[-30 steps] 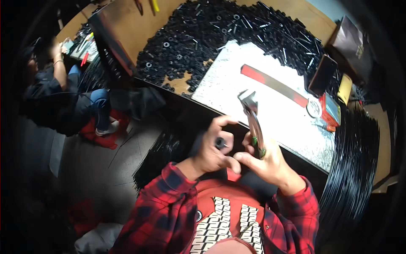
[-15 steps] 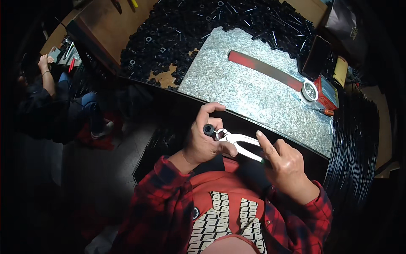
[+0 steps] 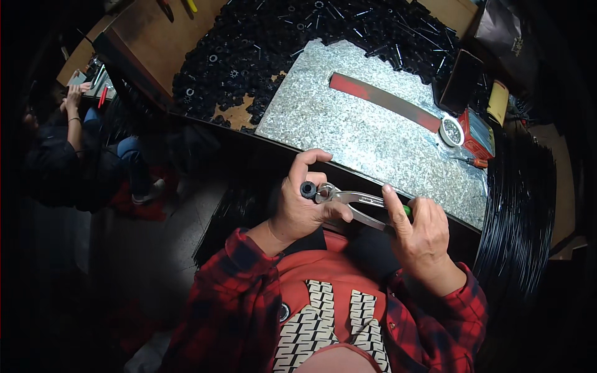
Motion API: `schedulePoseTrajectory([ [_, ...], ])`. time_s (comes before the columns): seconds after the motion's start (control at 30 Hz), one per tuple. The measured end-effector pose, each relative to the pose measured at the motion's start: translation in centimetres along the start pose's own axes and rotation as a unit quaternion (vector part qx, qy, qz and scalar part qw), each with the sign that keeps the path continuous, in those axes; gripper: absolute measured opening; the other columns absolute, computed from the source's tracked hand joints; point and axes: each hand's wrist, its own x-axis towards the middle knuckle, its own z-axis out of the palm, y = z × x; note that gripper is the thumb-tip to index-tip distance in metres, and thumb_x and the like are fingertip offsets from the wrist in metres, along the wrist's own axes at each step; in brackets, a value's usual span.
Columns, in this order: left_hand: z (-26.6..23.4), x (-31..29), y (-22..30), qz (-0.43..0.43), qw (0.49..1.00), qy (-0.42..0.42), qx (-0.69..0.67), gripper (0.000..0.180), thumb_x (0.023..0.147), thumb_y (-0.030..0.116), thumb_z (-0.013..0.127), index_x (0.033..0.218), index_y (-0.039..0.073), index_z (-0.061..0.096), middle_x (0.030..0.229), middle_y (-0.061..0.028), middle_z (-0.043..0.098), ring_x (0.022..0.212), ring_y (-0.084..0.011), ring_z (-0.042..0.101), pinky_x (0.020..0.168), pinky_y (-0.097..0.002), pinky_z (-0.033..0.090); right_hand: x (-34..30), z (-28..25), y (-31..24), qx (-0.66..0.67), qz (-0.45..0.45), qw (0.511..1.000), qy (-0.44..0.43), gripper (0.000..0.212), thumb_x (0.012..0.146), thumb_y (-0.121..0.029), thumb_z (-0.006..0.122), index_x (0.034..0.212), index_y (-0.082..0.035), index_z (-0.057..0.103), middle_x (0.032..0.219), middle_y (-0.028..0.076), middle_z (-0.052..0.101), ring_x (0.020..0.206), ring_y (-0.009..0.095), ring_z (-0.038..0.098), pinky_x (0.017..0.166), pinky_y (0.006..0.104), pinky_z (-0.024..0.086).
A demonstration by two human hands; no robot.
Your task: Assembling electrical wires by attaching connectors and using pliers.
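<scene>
My left hand [image 3: 292, 211] is closed round a small black cylindrical part with a hole in its end [image 3: 308, 189], its index finger curled above. My right hand [image 3: 423, 233] grips a pair of metal pincers [image 3: 367, 199] by green-covered handles, index finger stretched along them. The jaws of the pincers are right beside the black part, at a small metal ring or clip that I cannot make out clearly. My left thumb lies against the tool near its pivot. Both hands are held in front of the table's near edge, above my lap.
A speckled grey board [image 3: 298, 118] carries a red-and-brown flat bar [image 3: 385, 102]. On its right are a white cup of small metal pieces [image 3: 452, 132], a red box [image 3: 477, 140] and a screwdriver [image 3: 477, 163]. Black parts [image 3: 249, 59] heap behind; thin black rods [image 3: 519, 211] hang right. A person [image 3: 74, 127] sits left.
The pincers have turned slightly in my right hand, so a green handle shows above my fingers. My left hand keeps its hold on the black part. The other person's hands have shifted.
</scene>
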Motion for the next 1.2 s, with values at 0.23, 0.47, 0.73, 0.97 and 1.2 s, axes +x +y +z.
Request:
schedulePoseTrajectory([
  [0.23,0.1,0.2,0.3,-0.025,0.999,-0.002,0.043,0.100,0.052,0.053,0.082,0.121,-0.002,0.035,0.056,0.0052,0.043,0.052,-0.0007,0.039,0.048,-0.0159,0.027,0.7,-2.0,0.2,0.143,0.037,0.981,-0.124,0.066,0.071,-0.004,0.062,0.135,-0.011,0.048,0.071,0.008,0.042,0.056,0.022,0.046,0.049,0.0338,0.038],
  [0.47,-0.2,0.2,-0.7,-0.004,1.000,-0.014,0.002,0.098,0.052,0.042,0.087,0.123,-0.002,0.035,0.056,0.0057,0.043,0.053,-0.0008,0.042,0.049,-0.0157,0.029,0.7,-1.9,0.5,0.165,0.044,0.982,-0.080,0.069,0.069,-0.005,0.070,0.135,-0.014,0.048,0.073,0.008,0.042,0.062,0.023,0.046,0.055,0.0356,0.038],
  [0.73,-0.3,-0.3,-0.5,-0.020,0.997,-0.071,-0.025,0.085,0.057,0.034,0.089,0.117,0.000,0.041,0.058,0.0046,0.048,0.053,0.0004,0.042,0.049,-0.0154,0.029,-0.6,-3.4,0.4,0.080,-0.012,0.993,-0.090,0.058,0.075,-0.010,0.064,0.132,-0.012,0.051,0.070,0.005,0.038,0.058,0.016,0.045,0.048,0.0290,0.037],
  [0.97,0.4,-0.2,0.1,-0.051,0.996,-0.070,-0.009,0.060,0.073,0.009,0.079,0.117,0.001,0.040,0.067,-0.0013,0.056,0.057,-0.0011,0.047,0.054,-0.0151,0.038,-1.0,-2.4,0.0,0.132,0.033,0.984,-0.119,0.062,0.075,-0.007,0.063,0.135,-0.010,0.047,0.070,0.007,0.042,0.058,0.020,0.049,0.048,0.0322,0.040],
  [1.2,0.2,0.6,-0.9,0.042,0.997,-0.048,-0.030,0.055,0.077,0.000,0.066,0.122,0.003,0.035,0.094,-0.0138,0.054,0.057,-0.0045,0.045,0.051,-0.0175,0.040,-1.1,-1.5,1.8,0.346,0.105,0.909,-0.208,0.064,0.077,-0.011,0.068,0.136,-0.009,0.044,0.074,0.014,0.053,0.065,0.030,0.056,0.056,0.0383,0.044],
])
